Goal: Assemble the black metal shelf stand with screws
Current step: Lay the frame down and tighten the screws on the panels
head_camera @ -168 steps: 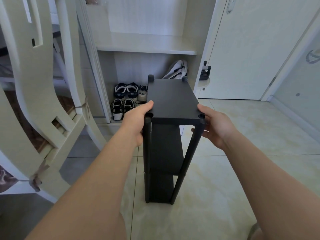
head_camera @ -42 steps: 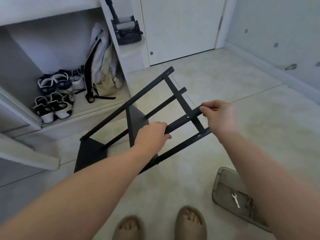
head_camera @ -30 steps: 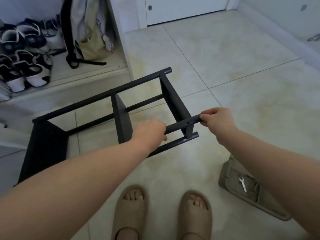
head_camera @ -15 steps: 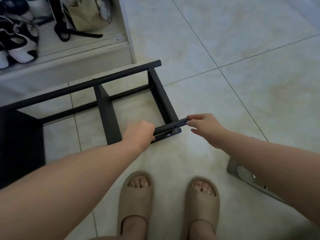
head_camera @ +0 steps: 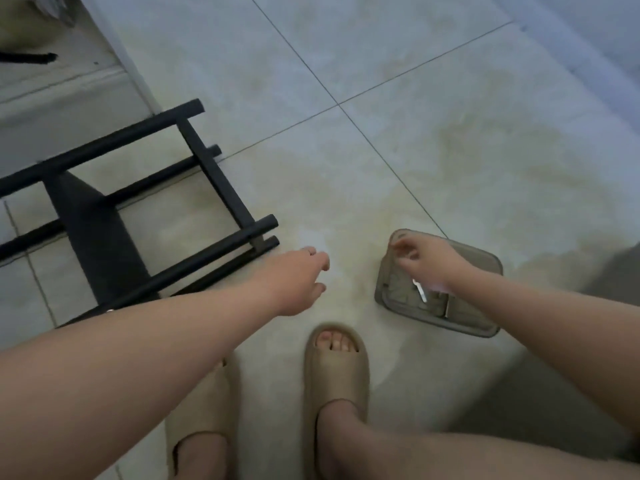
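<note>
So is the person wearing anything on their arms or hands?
No. Both arms are bare right up to the picture's edge: no sleeves, gloves, watch or bracelet on the left hand or right hand. The fingers are too blurry to check for rings.

The shelf stand (head_camera: 93,237) at nine o'clock is black metal, with a matt coat on tubes and panels alike. The floor (head_camera: 450,150) is pale tile, smooth and faintly glossy, with thin dark grout. At four o'clock a tray (head_camera: 483,259) of cloudy grey plastic holds a bright bare-metal wrench (head_camera: 420,292). The slippers (head_camera: 336,372) at six o'clock look like matt beige foam.
</note>
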Available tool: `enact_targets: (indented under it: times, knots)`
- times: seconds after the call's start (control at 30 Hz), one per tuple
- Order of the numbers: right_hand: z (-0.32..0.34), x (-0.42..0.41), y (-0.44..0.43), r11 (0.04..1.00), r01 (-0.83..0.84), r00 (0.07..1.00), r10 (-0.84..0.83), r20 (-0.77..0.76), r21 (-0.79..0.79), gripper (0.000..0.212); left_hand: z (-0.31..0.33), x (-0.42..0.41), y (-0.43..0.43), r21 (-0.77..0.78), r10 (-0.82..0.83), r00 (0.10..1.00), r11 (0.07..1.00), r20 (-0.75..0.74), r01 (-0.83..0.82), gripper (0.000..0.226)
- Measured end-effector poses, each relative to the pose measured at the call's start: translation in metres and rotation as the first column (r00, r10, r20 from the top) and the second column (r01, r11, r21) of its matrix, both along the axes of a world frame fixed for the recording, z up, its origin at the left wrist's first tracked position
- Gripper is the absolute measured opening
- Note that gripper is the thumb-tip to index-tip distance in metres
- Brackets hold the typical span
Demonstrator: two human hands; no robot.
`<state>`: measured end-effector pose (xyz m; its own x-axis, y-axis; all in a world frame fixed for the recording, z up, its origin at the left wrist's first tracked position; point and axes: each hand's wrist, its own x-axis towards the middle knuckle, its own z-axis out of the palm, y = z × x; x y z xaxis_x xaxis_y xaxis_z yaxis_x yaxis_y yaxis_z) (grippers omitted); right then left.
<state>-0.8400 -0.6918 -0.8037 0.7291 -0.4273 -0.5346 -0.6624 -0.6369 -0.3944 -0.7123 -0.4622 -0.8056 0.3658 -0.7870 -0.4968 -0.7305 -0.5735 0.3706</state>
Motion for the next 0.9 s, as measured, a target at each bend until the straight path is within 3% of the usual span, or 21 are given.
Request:
enact_targets:
  times: [0.13, 0.27, 0.4, 0.47, 0.67, 0.9]
  knots:
    - [-0.014, -0.035, -0.038, 0.991, 0.121, 0.992, -0.121, 0.021, -0.047, 0.019, -0.026, -0.027, -0.053, 0.046, 0.161, 0.958, 0.987, -0.238, -0.154, 0.048]
    - [-0.044, -0.057, -0.062, 0.988, 0.147, 0.985, -0.151, -0.085, -0.055, 0.019, -0.055, -0.051, -0.093, 0.096, 0.37, 0.83, 0.926, -0.417, -0.365, 0.054]
    - [-0.077, -0.065, -0.074, 0.982, 0.173, 0.967, -0.184, -0.175, -0.074, 0.032, -0.075, -0.064, -0.11, 0.073, 0.415, 0.752, 0.893, -0.512, -0.443, 0.027]
    - [-0.09, -0.063, -0.079, 0.985, 0.141, 0.964, -0.159, -0.212, -0.099, 0.036, -0.08, -0.067, -0.111, 0.033, 0.418, 0.735, 0.879, -0.535, -0.476, 0.012]
    - [-0.115, -0.065, -0.084, 0.975, -0.118, 0.91, 0.03, -0.414, -0.188, 0.04, -0.082, -0.065, -0.108, -0.007, 0.415, 0.743, 0.871, -0.526, -0.491, 0.018]
    - [-0.124, -0.069, -0.084, 0.963, -0.18, 0.917, 0.09, -0.389, -0.201, 0.041, -0.082, -0.065, -0.108, -0.02, 0.405, 0.744, 0.872, -0.532, -0.489, 0.019]
